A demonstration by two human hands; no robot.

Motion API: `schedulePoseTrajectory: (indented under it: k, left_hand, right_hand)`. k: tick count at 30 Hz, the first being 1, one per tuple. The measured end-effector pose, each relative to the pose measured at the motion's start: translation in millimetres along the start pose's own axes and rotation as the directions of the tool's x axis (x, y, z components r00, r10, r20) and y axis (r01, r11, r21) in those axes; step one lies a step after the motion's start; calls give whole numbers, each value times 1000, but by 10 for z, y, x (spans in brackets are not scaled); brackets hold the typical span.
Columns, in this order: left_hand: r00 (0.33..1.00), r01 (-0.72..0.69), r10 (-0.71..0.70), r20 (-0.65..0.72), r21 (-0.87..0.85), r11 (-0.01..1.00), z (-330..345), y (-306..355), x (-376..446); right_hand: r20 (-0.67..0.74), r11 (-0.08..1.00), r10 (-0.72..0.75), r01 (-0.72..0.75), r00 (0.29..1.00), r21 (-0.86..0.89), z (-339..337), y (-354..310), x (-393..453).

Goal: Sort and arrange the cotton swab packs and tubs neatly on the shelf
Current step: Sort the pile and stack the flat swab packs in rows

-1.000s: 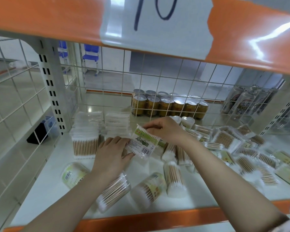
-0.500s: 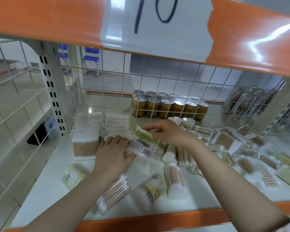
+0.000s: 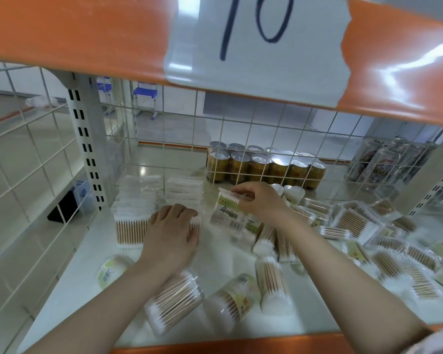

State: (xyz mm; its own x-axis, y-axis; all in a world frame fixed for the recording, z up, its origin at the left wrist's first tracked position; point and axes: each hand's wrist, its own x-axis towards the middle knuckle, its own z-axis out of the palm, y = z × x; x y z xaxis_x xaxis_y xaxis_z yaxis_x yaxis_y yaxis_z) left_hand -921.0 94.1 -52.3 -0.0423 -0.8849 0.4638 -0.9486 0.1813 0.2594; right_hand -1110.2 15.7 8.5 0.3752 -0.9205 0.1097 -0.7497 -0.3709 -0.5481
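Both hands are at work deep on the shelf [image 3: 69, 282]. The left hand [image 3: 173, 232] lies flat, fingers straight, pressing on the second stack of packs [image 3: 184, 192] beside the first stack [image 3: 134, 213] near the left post. The right hand [image 3: 260, 200] pinches the top edge of a labelled swab pack [image 3: 228, 213] with curled fingers and thumb, holding it upright just right of the left hand; its lower edge seems to hang clear of the shelf, though blur makes that hard to confirm.

By my reading, the step in hand is adding this pack to the row of stacks while the left hand steadies it. The next move calls for laying the pack flat, edges square with those beneath, and lifting the left hand out of the way first. A loose heap of packs [image 3: 356, 221] to the right and four tubs [image 3: 174, 302] lying on their sides at the front are still unsorted, so much remains.
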Motion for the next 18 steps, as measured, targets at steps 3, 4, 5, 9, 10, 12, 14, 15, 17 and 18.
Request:
schedulePoseTrajectory:
  k: [3,4,5,9,10,12,14,15,17,18]
  left_hand:
    - [1000,-13,13,-4,1,1000,8,-75,34]
    - [999,-29,29,-16,13,999,18,-101,49]
    - [999,-43,44,-30,25,999,19,-118,56]
    - [996,-87,86,20,59,994,11,-153,84]
    - [995,-91,88,49,68,994,19,-166,92]
    - [992,-91,83,92,88,992,31,-189,104]
    - [990,-94,81,119,109,990,45,-214,98]
    - [989,-91,76,129,113,989,42,-220,95]
    - [989,-82,68,129,107,991,42,-226,88]
    - [989,-81,68,129,101,992,49,-233,89]
  right_hand:
    - [-41,999,-22,20,999,-50,90,20,61]
    - [-63,998,-28,24,998,-56,119,24,81]
    - [-85,998,-33,28,996,-62,151,28,101]
    - [-130,996,-68,60,989,-67,265,22,178]
    - [-137,995,-71,61,988,-76,288,25,203]
    - [-156,994,-70,56,985,-97,322,43,237]
    - [-184,990,-73,49,980,-130,346,71,259]
    - [-199,988,-74,45,977,-145,355,89,266]
    - [-221,985,-72,34,973,-171,350,115,272]
    - [-221,982,-67,25,973,-187,338,125,272]
